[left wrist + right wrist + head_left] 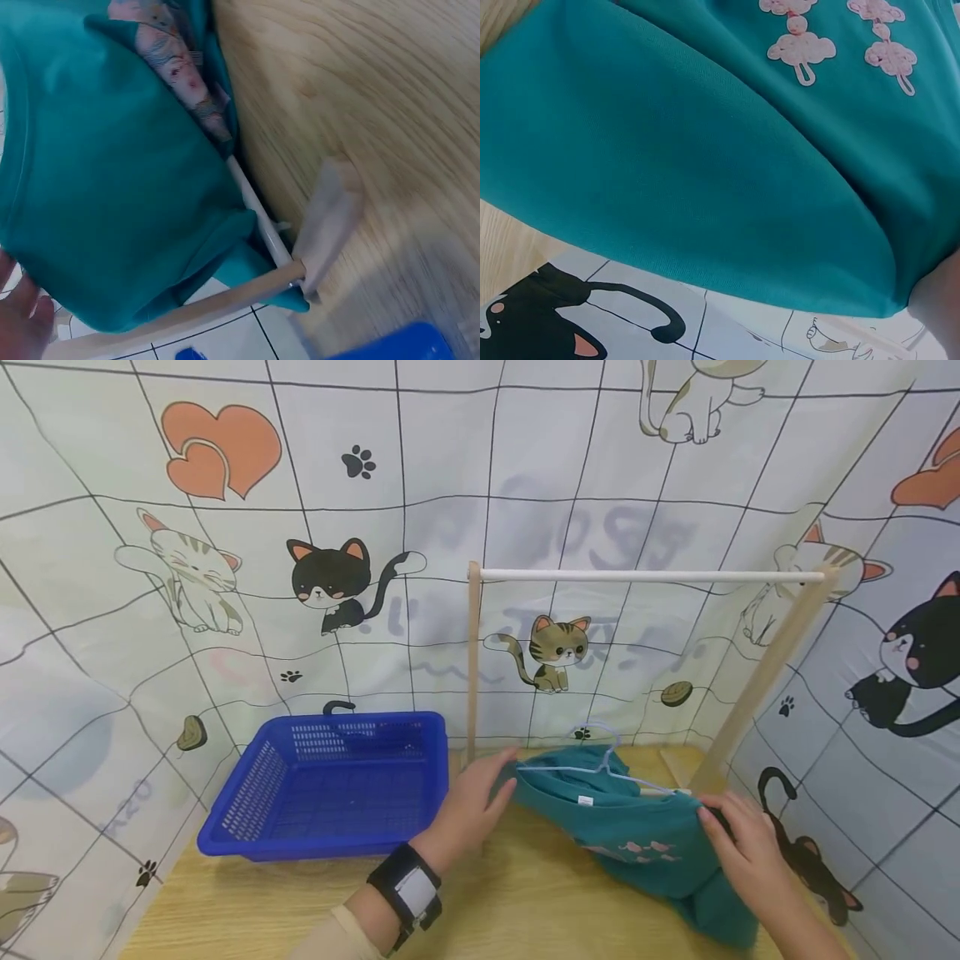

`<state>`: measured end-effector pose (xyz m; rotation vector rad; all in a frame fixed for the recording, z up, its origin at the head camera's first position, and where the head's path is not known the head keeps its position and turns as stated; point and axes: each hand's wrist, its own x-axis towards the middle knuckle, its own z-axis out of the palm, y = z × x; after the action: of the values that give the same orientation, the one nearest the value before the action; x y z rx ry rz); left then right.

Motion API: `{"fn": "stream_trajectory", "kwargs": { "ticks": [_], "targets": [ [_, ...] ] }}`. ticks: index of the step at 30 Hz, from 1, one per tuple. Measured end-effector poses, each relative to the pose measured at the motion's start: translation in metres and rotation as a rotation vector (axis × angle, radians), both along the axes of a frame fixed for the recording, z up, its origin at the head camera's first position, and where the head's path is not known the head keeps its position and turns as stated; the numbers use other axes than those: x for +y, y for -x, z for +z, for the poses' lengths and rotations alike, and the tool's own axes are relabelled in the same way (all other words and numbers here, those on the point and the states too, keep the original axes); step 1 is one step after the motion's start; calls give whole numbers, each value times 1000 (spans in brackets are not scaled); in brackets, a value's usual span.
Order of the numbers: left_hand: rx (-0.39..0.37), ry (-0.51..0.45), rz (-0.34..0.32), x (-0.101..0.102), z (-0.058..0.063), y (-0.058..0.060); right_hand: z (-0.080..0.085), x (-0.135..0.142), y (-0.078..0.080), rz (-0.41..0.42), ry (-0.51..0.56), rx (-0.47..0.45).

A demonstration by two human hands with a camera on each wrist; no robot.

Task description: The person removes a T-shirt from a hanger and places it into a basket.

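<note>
A teal shirt (637, 839) with pink cloud-like prints (802, 49) is spread below a pale lilac clothes hanger (606, 767), whose bar lies along the neck opening. My left hand (468, 806) is at the shirt's left shoulder, thumb and fingers apart near the cloth's edge. In the left wrist view, those fingers (22, 300) touch the edge of the teal cloth. At the opposite shoulder, my right hand (742, 847) pinches the fabric, thumb in front. The right wrist view shows mostly the shirt's front, with only a bit of that hand at the edge.
Behind the shirt stands a wooden rack with a white rail (645, 576). A blue plastic basket (322, 852) sits on the wood-grain table (525, 902) at the left. Cat-patterned cloth (450, 452) covers the walls close behind and at the right.
</note>
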<state>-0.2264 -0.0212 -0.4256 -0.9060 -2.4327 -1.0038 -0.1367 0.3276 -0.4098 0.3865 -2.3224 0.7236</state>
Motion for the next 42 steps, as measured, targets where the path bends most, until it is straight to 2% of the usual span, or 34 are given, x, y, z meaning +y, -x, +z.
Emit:
{"fn": "stream_trajectory", "kwargs": {
  "ticks": [3,7,13,18,21,23,27,31,34,37,42],
  "targets": [
    [-22,131,7,-5,-2,-5,2,-2,0,41,8,-12],
    [-41,161,-11,-11,-5,-12,3,-4,0,78,9,-1],
    [-12,126,-15,-19,-8,-28,1,-10,6,143,23,45],
    [0,101,14,-27,-5,-46,-1,-14,10,158,-2,54],
    [-39,72,13,-31,1,-57,-2,-16,12,172,-4,51],
    [-92,37,1,-34,6,-64,-2,-18,13,183,-3,48],
    [-153,-41,-12,-41,16,-73,-2,-24,15,188,4,32],
    [-162,-117,-21,-48,18,-79,-3,-32,16,181,11,16],
    [-170,-147,-3,-53,14,-80,-6,-38,18,191,25,0],
    [-159,-141,26,-56,9,-80,-8,-46,20,223,36,-51],
    [-80,-85,43,-55,-3,-78,-9,-67,14,251,-22,-177]
  ]
}}
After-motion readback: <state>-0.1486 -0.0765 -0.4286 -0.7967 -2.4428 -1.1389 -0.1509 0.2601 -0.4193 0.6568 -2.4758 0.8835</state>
